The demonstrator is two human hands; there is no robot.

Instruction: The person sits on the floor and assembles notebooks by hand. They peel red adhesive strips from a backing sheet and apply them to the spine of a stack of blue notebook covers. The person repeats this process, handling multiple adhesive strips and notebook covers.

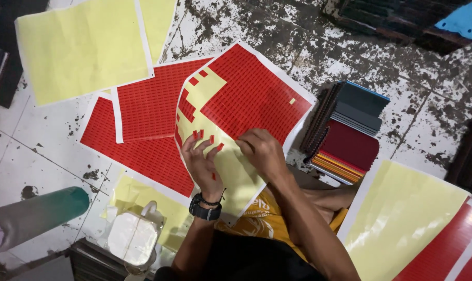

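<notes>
Red sticker sheet [246,99] on pale yellow backing, white-edged, curled upward, part-stripped to bare yellow along near side; held in lap over stained white tiled floor [28,151]. Left hand [202,166], black wristwatch [205,208] at wrist, fingers spread wide under and against sheet's near edge, several small red rectangular stickers [205,136] stuck to fingertips. Right hand [262,151] just beside, fingers curled and pinched down on sheet surface; whether a sticker sits in the pinch cannot be told. Further full red sheets [142,109] beyond left fingertips; stack of spiral-bound notebooks [348,132], grey, maroon, beyond right knuckles.
</notes>
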